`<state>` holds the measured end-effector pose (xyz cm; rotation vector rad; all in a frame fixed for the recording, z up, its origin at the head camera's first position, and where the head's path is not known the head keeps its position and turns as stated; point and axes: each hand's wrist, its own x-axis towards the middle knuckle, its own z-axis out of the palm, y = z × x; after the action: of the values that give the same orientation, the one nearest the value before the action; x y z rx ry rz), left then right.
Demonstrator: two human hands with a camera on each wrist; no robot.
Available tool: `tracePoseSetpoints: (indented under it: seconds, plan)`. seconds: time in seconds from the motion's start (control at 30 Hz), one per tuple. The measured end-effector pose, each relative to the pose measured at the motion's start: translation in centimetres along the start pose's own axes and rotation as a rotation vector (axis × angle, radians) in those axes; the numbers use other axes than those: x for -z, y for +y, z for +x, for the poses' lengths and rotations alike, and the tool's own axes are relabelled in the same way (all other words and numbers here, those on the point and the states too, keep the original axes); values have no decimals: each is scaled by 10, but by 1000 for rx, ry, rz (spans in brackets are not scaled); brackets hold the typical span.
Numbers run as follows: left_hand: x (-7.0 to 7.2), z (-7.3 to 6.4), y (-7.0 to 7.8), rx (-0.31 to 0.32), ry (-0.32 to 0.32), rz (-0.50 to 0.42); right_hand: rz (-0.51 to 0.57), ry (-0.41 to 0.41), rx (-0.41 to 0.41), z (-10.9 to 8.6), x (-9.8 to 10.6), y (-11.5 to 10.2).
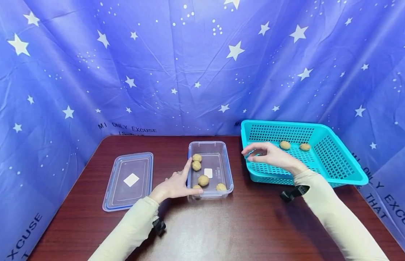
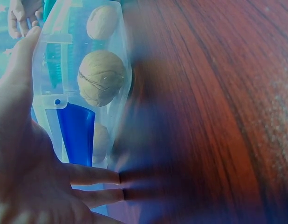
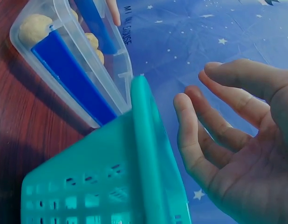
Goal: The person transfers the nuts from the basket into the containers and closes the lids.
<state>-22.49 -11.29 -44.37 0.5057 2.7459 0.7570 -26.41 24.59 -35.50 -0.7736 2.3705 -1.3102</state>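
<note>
Apparently between transfers, my left hand (image 1: 172,185), fingers spread, touches the plastic box (image 1: 212,160) (centre), while my empty, loosely curved right hand (image 1: 271,155) must presumably next pinch one of two walnuts (image 1: 285,145) in the turquoise basket (image 1: 334,157) (right).

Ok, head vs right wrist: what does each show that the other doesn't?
Head only: the lid, two walnuts in the basket, nearly all of the left hand. Right wrist only: the palm side of the right hand, the broad face of a blue latch. Both: the basket, the clear box with walnuts inside, the right hand, a left finger, the table, the starry cloth.
</note>
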Motion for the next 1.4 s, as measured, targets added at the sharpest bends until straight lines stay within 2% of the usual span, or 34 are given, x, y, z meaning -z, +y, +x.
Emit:
tracePoseSetpoints:
  seconds: [0.2,0.53,0.77,1.07,1.4]
  plan:
    - [-1,-2,0,3,-1,0,23,4,20,-6,2,7]
    - [-5,-8,-3,22,-28,-15,14,23,-42,-14,15,13]
    - [2,-6,-2,12,-13,-12,-34,35,-52,-6,34,8]
    - [4,0,0,15,-23,-12,-105,71,-116,-2,59,4]
    - [2,2,0,19,-35,-5,-91,118,-174,-5,86,19]
